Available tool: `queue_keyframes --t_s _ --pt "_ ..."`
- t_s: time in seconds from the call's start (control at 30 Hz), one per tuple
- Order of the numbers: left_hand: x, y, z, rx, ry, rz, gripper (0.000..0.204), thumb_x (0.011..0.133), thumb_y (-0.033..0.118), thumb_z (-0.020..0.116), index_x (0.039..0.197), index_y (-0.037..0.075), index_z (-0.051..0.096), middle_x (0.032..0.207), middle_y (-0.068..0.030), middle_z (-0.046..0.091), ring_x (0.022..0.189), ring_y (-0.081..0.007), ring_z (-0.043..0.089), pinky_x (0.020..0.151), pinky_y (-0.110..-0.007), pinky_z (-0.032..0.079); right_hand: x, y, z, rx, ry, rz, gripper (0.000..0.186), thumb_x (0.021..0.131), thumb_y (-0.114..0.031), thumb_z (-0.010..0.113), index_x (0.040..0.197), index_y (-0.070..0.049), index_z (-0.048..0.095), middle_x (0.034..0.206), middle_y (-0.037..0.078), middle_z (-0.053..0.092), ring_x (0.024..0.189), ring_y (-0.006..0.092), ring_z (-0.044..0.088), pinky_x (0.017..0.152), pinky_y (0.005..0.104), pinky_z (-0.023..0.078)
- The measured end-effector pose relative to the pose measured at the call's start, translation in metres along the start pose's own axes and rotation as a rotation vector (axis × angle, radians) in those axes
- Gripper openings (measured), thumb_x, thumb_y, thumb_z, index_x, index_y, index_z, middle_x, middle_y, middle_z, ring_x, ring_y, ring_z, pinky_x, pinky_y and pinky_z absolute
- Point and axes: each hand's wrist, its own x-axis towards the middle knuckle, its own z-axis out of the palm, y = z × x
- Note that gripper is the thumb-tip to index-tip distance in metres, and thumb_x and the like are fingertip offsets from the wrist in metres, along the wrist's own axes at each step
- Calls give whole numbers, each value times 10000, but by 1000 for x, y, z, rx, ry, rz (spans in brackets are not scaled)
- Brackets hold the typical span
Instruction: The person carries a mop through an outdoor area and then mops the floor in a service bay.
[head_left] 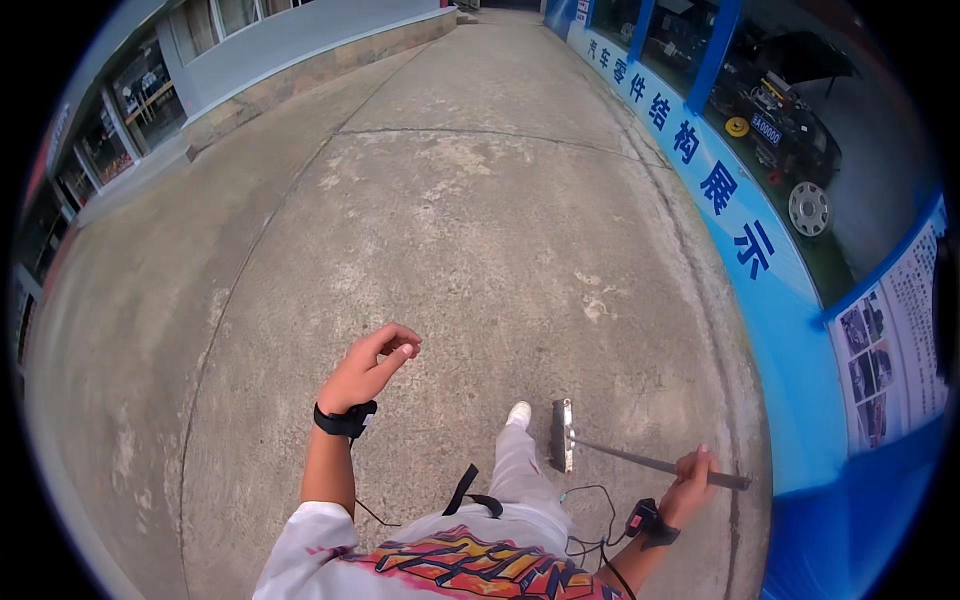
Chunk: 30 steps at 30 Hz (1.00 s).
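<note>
My right hand [694, 476] is closed around the upper part of a dark handle. It belongs to a long-handled tool [563, 436] with a narrow grey and white head, down near the concrete ground to the right of my shoe. Whether that head is a broom, a mop or a pan, I cannot tell. Held out in front on the left, my left hand [372, 370] has nothing in it; its fingers bend loosely and the thumb stands a little apart. Black bands with small devices are strapped on both wrists.
A concrete lane [450, 230] with pale worn patches runs ahead. Along the right stands a blue wall [800, 340] with windows, a car body behind the glass and a printed panel [880, 360]. A grey building [270, 60] borders the left. Thin cables [605, 510] hang by my right forearm.
</note>
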Motion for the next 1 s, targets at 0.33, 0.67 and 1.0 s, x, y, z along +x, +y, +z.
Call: queue_keyframes --t_s 0.33,0.67,1.0 --pt "228 -120 -75 -128 499 -475 163 1064 153 571 1135 32 655 997 -48 715 973 -151 674 839 -306 511 324 89 379 -23 -56 104 449 1057 -215 607 683 -133 372 622 -58 304 579 69 273 544 297 201" --pt "629 -308 -238 -107 528 -520 204 1052 189 585 1153 30 662 1038 -69 728 980 -172 681 849 -326 516 544 210 743 -95 -10 60 364 1025 -244 644 732 -159 445 612 -63 322 538 62 299 504 273 223" --pt "1190 -382 -375 69 260 -257 230 1053 213 614 1161 18 670 1004 -79 722 965 -174 682 865 -331 531 746 267 1036 -120 196 188 341 978 -302 653 731 -78 581 665 7 507 576 137 414 543 303 342"
